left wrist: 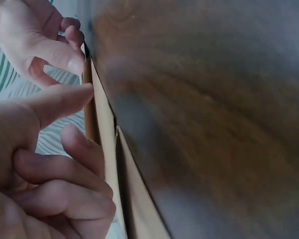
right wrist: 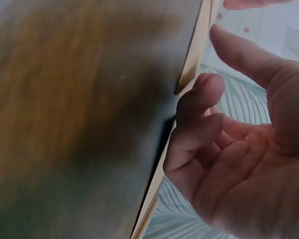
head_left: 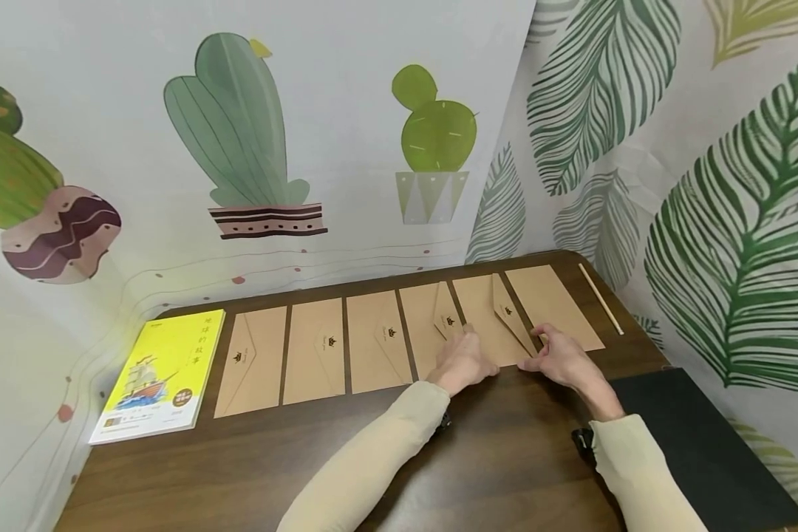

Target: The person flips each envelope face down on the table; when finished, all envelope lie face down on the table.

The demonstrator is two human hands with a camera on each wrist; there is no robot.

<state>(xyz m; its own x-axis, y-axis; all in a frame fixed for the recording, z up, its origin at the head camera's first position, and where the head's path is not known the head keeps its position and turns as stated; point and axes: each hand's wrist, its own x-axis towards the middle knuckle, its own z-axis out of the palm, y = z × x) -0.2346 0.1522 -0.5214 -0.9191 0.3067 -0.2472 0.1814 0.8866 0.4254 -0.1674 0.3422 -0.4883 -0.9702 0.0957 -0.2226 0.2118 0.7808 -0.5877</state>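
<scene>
Several tan kraft-paper envelopes lie side by side in a row on the table. Both hands are at the near end of the second envelope from the right (head_left: pixel 473 299), whose pointed flap (head_left: pixel 504 310) with a dark crown print stands slightly raised along its right side. My left hand (head_left: pixel 464 360) touches its lower left corner, thumb and forefinger extended and the other fingers bent in the left wrist view. My right hand (head_left: pixel 561 358) rests at its lower right, across the gap to the plain rightmost envelope (head_left: pixel 552 303). In the right wrist view the right thumb (right wrist: pixel 239 52) stands apart from the bent fingers.
A yellow book (head_left: pixel 166 362) with a ship on its cover lies at the left end of the row. A thin wooden stick (head_left: pixel 601 298) lies near the right edge. A black sheet or board (head_left: pixel 698 451) is at the front right. Printed walls stand behind the table.
</scene>
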